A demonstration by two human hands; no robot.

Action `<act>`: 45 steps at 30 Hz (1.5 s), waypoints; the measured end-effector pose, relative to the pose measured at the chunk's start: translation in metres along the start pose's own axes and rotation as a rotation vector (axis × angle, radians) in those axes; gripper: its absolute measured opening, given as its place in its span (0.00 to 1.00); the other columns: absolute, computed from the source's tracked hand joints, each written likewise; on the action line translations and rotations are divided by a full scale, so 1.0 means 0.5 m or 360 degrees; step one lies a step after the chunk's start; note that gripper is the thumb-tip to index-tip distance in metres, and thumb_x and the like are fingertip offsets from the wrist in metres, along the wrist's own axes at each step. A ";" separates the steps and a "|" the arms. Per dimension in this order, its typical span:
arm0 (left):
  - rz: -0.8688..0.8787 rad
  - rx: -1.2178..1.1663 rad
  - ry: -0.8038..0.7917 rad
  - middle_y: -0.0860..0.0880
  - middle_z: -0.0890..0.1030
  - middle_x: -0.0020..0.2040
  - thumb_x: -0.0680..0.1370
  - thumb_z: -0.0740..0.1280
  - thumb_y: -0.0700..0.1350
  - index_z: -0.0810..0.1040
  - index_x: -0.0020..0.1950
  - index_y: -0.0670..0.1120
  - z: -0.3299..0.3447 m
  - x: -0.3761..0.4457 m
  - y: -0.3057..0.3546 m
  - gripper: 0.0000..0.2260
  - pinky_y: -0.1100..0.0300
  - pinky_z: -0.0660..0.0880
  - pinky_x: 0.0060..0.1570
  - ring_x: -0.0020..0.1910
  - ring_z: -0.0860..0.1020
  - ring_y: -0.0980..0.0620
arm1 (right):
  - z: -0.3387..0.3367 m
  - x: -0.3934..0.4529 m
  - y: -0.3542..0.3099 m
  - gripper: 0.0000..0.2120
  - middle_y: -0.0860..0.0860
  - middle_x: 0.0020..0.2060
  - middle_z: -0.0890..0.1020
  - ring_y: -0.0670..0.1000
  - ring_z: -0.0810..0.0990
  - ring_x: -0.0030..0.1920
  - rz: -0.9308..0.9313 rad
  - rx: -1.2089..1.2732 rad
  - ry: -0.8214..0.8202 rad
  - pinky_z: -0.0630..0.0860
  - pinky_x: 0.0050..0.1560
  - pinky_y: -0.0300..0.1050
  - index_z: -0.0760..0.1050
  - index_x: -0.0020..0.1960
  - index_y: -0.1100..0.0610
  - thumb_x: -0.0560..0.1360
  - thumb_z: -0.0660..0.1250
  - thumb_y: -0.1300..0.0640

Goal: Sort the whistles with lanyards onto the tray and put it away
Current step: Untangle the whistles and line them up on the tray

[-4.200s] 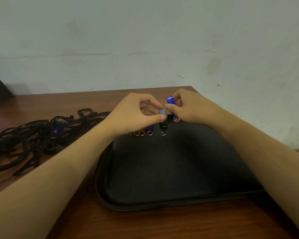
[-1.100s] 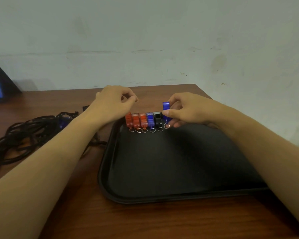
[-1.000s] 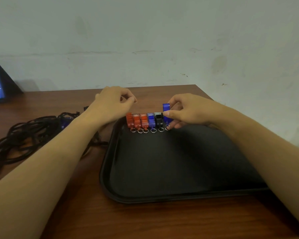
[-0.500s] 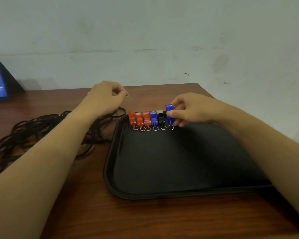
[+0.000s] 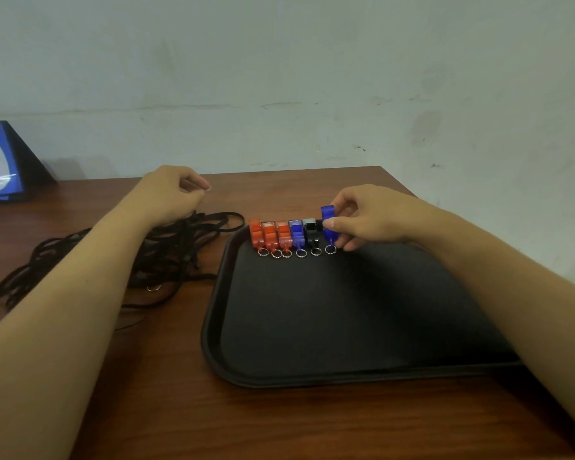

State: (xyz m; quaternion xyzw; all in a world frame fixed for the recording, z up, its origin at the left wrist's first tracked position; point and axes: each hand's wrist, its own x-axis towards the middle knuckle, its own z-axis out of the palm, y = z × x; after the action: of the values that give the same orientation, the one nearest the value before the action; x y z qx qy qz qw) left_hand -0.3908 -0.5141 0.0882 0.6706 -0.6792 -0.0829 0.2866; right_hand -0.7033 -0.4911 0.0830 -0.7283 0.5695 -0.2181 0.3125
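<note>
The right hand (image 5: 372, 220) pinches a blue whistle (image 5: 328, 224) upright, long axis toward twelve o'clock, touching the row of whistles (image 5: 283, 235) at its nine o'clock on the tray (image 5: 219, 327). The left hand (image 5: 170, 194), loosely curled and empty, hovers over the lanyards (image 5: 166, 254) on the desk (image 5: 180, 410).

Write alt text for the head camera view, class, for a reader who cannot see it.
A right hand pinches a blue whistle at the end of a row of five whistles along the far edge of a black tray. The left hand hovers, loosely curled, over tangled black lanyards on a wooden table.
</note>
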 end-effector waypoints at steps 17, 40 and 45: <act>-0.0433 0.0429 -0.0105 0.42 0.70 0.73 0.80 0.64 0.54 0.68 0.74 0.56 0.004 0.006 -0.042 0.22 0.38 0.63 0.68 0.73 0.61 0.35 | 0.006 -0.004 -0.010 0.13 0.50 0.43 0.87 0.45 0.86 0.39 0.0033 -0.0346 0.0004 0.78 0.42 0.38 0.76 0.61 0.55 0.83 0.64 0.48; -0.0298 0.0251 -0.0176 0.42 0.72 0.73 0.84 0.55 0.41 0.70 0.74 0.48 -0.040 -0.007 -0.023 0.19 0.45 0.63 0.73 0.72 0.69 0.42 | 0.015 -0.001 -0.009 0.11 0.51 0.44 0.86 0.45 0.82 0.38 -0.0071 -0.0699 -0.0027 0.79 0.51 0.46 0.69 0.64 0.52 0.84 0.60 0.49; -0.0446 0.0426 -0.0387 0.41 0.70 0.74 0.82 0.59 0.36 0.71 0.73 0.42 -0.064 -0.029 -0.006 0.19 0.46 0.64 0.72 0.72 0.68 0.41 | 0.017 0.001 -0.008 0.11 0.50 0.45 0.86 0.46 0.83 0.40 -0.0100 -0.0737 -0.0008 0.79 0.55 0.50 0.70 0.63 0.52 0.84 0.59 0.48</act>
State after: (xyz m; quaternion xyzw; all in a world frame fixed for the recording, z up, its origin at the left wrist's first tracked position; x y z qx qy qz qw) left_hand -0.3731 -0.4918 0.1092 0.7756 -0.6138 -0.1113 0.0968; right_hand -0.6948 -0.4891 0.0800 -0.7984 0.5807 -0.0893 0.1316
